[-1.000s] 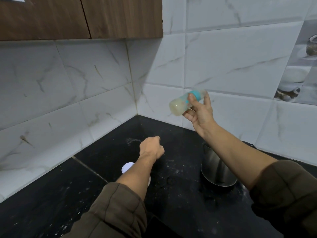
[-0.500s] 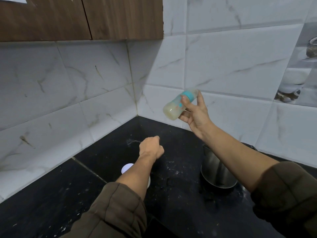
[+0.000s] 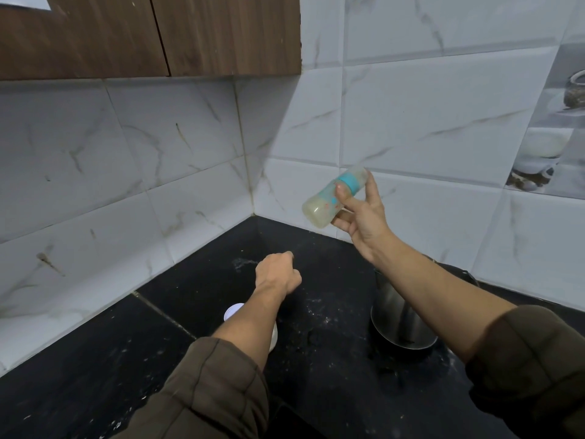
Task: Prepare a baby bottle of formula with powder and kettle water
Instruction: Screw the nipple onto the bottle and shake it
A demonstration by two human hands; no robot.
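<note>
My right hand (image 3: 364, 221) holds a baby bottle (image 3: 329, 199) in the air near the tiled wall. The bottle is tilted, its teal collar up to the right and its base down to the left, with pale milky formula inside. My left hand (image 3: 278, 274) is a closed fist over the black counter (image 3: 95, 359), holding nothing that I can see. A steel kettle (image 3: 395, 321) stands on the counter under my right forearm. A white container (image 3: 234, 312) sits partly hidden beneath my left forearm.
Marble-look tiled walls meet in a corner (image 3: 250, 201) behind the counter. A wooden wall cabinet (image 3: 158, 33) hangs above on the left. White powder specks and a small wet patch (image 3: 242, 263) lie on the counter near my left fist.
The bottle has shifted slightly in my right hand, swinging back and forth in the air while staying tilted. My left fist and the kettle have stayed where they were.
</note>
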